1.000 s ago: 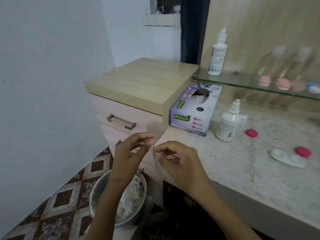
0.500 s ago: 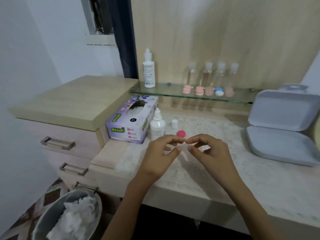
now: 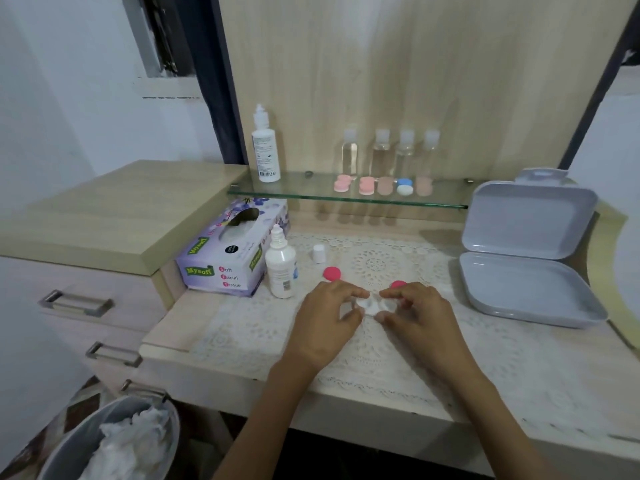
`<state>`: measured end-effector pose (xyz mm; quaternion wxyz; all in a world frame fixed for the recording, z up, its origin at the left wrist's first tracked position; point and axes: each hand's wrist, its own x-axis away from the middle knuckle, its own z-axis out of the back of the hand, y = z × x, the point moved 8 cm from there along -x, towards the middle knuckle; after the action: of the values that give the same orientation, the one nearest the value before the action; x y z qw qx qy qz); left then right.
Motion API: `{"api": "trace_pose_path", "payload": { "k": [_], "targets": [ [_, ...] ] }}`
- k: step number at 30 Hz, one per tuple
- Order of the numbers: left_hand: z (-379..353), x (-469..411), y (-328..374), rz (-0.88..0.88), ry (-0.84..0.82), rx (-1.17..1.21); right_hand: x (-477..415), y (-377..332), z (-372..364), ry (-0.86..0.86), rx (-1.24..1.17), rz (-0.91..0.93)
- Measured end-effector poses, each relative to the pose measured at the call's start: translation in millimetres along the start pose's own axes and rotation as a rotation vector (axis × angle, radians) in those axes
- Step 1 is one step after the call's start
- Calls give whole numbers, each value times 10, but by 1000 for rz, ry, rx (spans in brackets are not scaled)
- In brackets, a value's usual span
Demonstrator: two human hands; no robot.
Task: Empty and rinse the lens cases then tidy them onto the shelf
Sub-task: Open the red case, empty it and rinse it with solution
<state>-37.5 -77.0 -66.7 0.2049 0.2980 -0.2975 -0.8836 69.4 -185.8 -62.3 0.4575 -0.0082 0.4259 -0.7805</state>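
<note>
Wood-look bench (image 3: 180,327) fills most of my view, with a white lace cloth (image 3: 381,362) spread over it. A grey plastic box (image 3: 526,282) sits open at the right end, and a glass shelf (image 3: 311,192) runs along the back wall just above the bench. On the left there's a purple tissue box (image 3: 228,251) with a small white bottle (image 3: 281,265) upright just beside it.

My left grip (image 3: 329,317) has thumb and fingers curled in, pinching the left end of the white lens case (image 3: 372,304). My right grip (image 3: 419,313) pinches the right end the same way. So the case is between my hands, mid-bench, low over the cloth. Can't tell if it's actually touching it.

Two pink caps lie on the cloth: one (image 3: 398,284) just behind my right fingers, the other (image 3: 332,273) near the bottle. A few more cases (image 3: 367,186) are lined up on the shelf.
</note>
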Motion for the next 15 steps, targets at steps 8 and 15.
{"api": "trace_pose_path", "payload": {
  "k": [8,15],
  "targets": [
    [756,312,-151,105,745,253,38,-11,-4,16,-6,11],
    [853,171,-523,257,684,309,22,-15,-14,22,-5,19]
  ]
}}
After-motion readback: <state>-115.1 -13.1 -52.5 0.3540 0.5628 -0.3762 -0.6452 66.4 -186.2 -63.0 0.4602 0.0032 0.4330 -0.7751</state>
